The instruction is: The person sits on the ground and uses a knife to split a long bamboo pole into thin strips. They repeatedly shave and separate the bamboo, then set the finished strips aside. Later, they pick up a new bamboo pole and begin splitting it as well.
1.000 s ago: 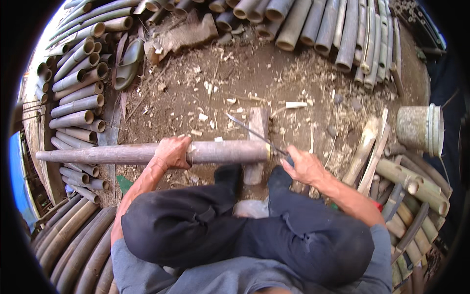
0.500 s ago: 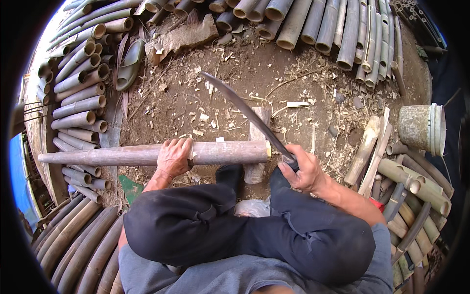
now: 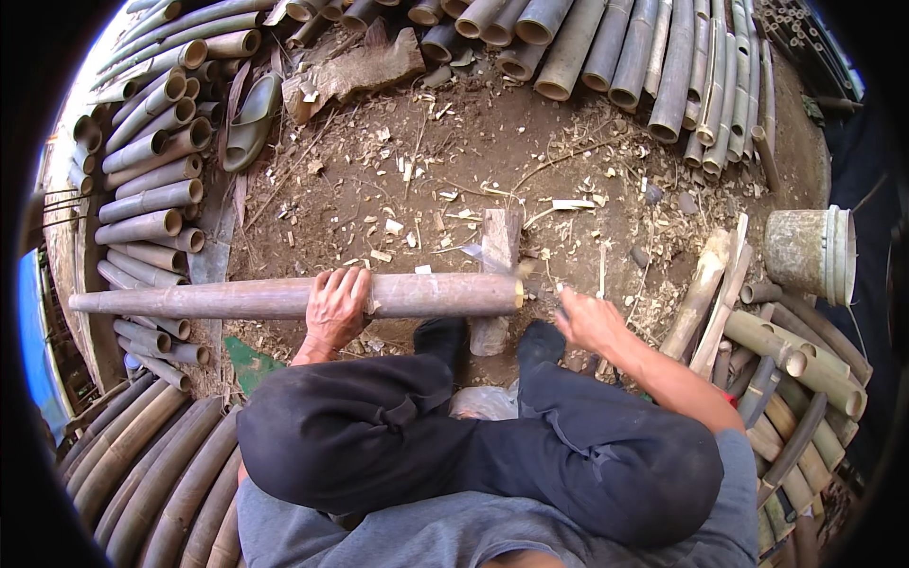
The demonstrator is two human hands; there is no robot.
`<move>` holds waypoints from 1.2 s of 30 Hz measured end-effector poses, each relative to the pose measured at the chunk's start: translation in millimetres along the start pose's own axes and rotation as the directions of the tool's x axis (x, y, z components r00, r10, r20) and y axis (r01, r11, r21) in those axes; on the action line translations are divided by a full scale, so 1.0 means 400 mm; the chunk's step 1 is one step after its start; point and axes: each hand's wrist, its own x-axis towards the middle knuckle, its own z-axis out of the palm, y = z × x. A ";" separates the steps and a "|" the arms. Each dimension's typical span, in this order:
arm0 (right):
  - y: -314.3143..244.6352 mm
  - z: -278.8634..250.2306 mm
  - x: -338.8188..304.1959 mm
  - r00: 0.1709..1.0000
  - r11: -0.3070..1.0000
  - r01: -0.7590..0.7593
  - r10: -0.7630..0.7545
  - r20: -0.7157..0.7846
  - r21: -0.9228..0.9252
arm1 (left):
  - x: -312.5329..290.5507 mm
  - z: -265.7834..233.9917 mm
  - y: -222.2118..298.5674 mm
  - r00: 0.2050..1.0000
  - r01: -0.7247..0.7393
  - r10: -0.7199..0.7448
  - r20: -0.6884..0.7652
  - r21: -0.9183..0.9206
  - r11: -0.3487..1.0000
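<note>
A long bamboo pole (image 3: 227, 298) lies crosswise before my knees, its right part resting over a small wooden block (image 3: 500, 237) on the ground. My left hand (image 3: 337, 305) is wrapped over the pole near its middle. At the pole's pale, cut right end, my right hand (image 3: 585, 318) is closed round the handle of a machete (image 3: 542, 295). Motion smears the blade, which is low beside that end; most of its length cannot be made out.
Cut bamboo lengths (image 3: 151, 227) are stacked along the left, with more bamboo poles (image 3: 634, 57) at the far side. A dirty bucket (image 3: 805, 251) lies at the right above a bamboo pile (image 3: 795, 360). A green clog (image 3: 254, 123) and a wood slab (image 3: 360, 76) lie at far left.
My right hand has brought the machete down from its raised tilt to the pole's right end. The left hand and the pole have hardly moved.
</note>
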 end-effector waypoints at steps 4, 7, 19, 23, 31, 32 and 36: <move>-0.028 -0.017 -0.043 1.000 0.984 0.019 -0.018 -0.007 0.177 | -0.083 0.006 0.008 0.992 -0.032 0.027 0.120 0.043 0.999; -0.022 0.035 -0.081 0.958 0.963 0.196 -0.148 -0.244 0.184 | -0.027 -0.082 0.004 0.928 0.037 -0.008 0.373 -0.071 0.997; -0.038 0.022 -0.068 0.947 0.975 0.224 -0.217 -0.235 0.002 | 0.044 -0.038 -0.027 0.836 0.140 -0.044 0.546 -0.135 0.981; -0.058 -0.016 -0.077 0.957 0.961 0.242 -0.213 -0.198 0.137 | 0.014 -0.034 -0.035 0.872 0.116 -0.031 0.489 -0.144 0.983; -0.024 -0.010 -0.017 0.996 1.000 0.019 -0.018 -0.082 0.016 | 0.021 -0.033 -0.026 0.973 0.076 -0.051 0.227 -0.104 0.992; -0.024 -0.015 -0.023 0.991 0.996 0.077 -0.070 -0.117 0.055 | 0.015 -0.032 -0.025 0.979 0.074 -0.053 0.199 -0.099 0.992; -0.132 -0.071 -0.084 0.850 0.839 0.456 -0.312 -0.423 0.297 | -0.052 -0.013 -0.002 0.983 0.070 -0.056 0.177 -0.072 0.995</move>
